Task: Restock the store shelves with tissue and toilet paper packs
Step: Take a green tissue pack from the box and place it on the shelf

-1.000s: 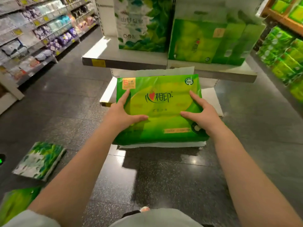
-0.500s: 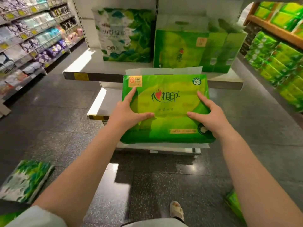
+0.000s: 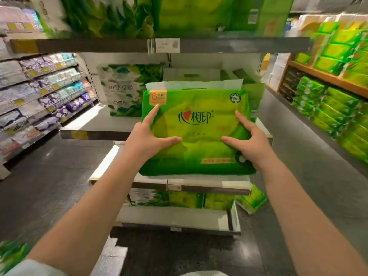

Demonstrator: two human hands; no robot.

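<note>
We hold the green tissue pack (image 3: 196,134) with our left hand (image 3: 148,140) at nine o'clock and our right hand (image 3: 249,143) at three, fingers spread and gripping its sides, and the slippery wrap could slide out and fall.

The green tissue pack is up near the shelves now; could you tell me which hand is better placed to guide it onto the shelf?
Neither clearly; probably both. The left hand and right hand grip the green tissue pack symmetrically at its sides, level with the middle shelf.
</note>
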